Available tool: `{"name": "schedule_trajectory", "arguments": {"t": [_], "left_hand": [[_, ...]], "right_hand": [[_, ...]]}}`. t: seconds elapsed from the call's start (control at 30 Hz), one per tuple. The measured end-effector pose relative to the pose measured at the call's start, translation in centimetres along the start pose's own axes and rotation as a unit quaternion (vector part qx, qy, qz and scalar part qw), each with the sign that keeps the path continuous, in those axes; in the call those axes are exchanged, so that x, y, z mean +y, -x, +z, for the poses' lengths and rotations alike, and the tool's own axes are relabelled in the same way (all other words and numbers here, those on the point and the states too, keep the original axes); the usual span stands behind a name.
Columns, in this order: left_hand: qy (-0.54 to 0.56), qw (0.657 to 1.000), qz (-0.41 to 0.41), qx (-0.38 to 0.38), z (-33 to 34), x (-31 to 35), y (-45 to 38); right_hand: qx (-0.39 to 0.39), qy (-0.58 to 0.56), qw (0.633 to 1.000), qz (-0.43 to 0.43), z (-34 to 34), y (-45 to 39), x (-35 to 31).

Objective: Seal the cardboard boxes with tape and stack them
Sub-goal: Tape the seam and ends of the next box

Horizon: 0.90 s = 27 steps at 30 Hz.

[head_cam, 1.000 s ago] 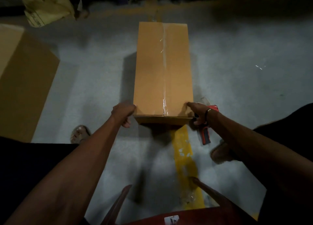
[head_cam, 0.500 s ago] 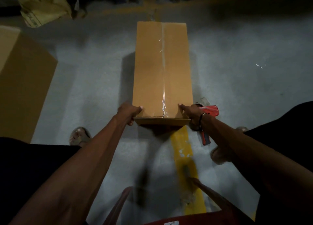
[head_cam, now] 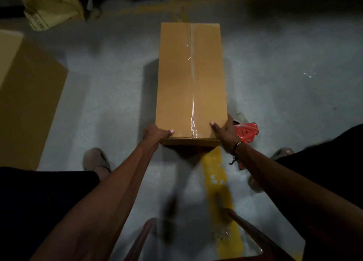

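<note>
A long brown cardboard box (head_cam: 176,80) lies on the grey floor straight ahead, its top seam covered by a strip of clear tape (head_cam: 192,96). My left hand (head_cam: 156,133) grips the box's near left corner, thumb on top. My right hand (head_cam: 225,130) holds the near right corner, thumb on the top face and fingers down the side. A red tape dispenser (head_cam: 247,133) lies on the floor just right of that hand, partly hidden by my wrist.
A second, larger cardboard box (head_cam: 25,103) stands at the left. A yellowish plastic bag (head_cam: 51,5) sits at the back left. A yellow floor line (head_cam: 218,180) runs under the box toward me. My feet flank the box; a reddish chair edge (head_cam: 245,229) shows at the bottom.
Both hands have shifted onto the near corners of the box, thumbs coming up onto its top face. The box has barely moved.
</note>
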<state>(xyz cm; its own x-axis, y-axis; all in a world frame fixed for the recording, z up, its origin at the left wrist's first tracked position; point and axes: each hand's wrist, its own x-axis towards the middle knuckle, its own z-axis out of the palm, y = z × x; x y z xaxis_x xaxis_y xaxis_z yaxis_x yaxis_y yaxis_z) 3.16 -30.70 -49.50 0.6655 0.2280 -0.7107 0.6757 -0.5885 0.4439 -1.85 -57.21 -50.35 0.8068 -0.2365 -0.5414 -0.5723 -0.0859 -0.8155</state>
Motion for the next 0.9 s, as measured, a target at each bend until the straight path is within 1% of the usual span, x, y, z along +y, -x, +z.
{"name": "schedule_trajectory", "arguments": {"t": [0.13, 0.23, 0.37, 0.57, 0.63, 0.77, 0.83, 0.9], "left_hand": [[0.038, 0.999, 0.0, -0.028, 0.6, 0.1, -0.7], [0.09, 0.995, -0.009, -0.046, 1.2, 0.0, -0.9], [0.132, 0.989, -0.019, -0.058, 1.6, -0.9, -1.9], [0.154, 0.984, -0.034, -0.086, 1.2, -1.7, -3.4], [0.148, 0.985, -0.032, -0.083, 1.0, -1.5, -3.5], [0.101, 0.994, -0.004, -0.041, 0.2, 0.9, -1.9], [0.091, 0.995, 0.038, -0.007, 0.3, 2.6, -1.2], [0.11, 0.991, 0.074, 0.027, 0.8, 3.8, -0.6]], "right_hand": [[0.011, 0.036, 0.999, -0.035, 0.0, 0.2, 0.2], [0.017, 0.051, 0.997, -0.06, 0.1, 0.0, 0.8], [0.012, 0.055, 0.996, -0.064, 0.0, 0.0, 0.8], [0.001, 0.067, 0.996, -0.054, -0.2, -0.3, 0.9], [0.013, 0.085, 0.995, -0.058, -0.2, -0.5, 0.9], [0.043, 0.153, 0.984, -0.078, 0.2, -0.8, 0.9], [0.08, 0.204, 0.972, -0.088, 0.9, -1.1, 0.1], [0.121, 0.245, 0.958, -0.082, 2.1, -1.6, -1.3]]}}
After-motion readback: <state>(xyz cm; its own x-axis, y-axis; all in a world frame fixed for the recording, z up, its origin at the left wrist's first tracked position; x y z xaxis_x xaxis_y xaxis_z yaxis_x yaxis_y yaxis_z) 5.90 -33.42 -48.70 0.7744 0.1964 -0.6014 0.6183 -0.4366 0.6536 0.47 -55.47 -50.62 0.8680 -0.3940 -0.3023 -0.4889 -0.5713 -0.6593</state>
